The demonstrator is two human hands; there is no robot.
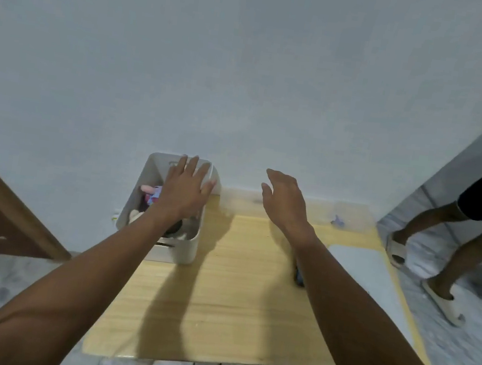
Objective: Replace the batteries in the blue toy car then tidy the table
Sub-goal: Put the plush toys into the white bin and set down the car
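We face a pale grey wall behind a light wooden table [235,288]. A white plastic bin [191,249] stands at the table's far left corner, with pink and purple soft toys [151,193] inside. Our left hand [186,190] hovers over the bin, fingers straight, its grip released. Our right hand [284,202] floats right of the bin, relaxed and holding nothing. A dark object [298,274] peeks from under our right forearm; we cannot tell whether it is the blue toy car.
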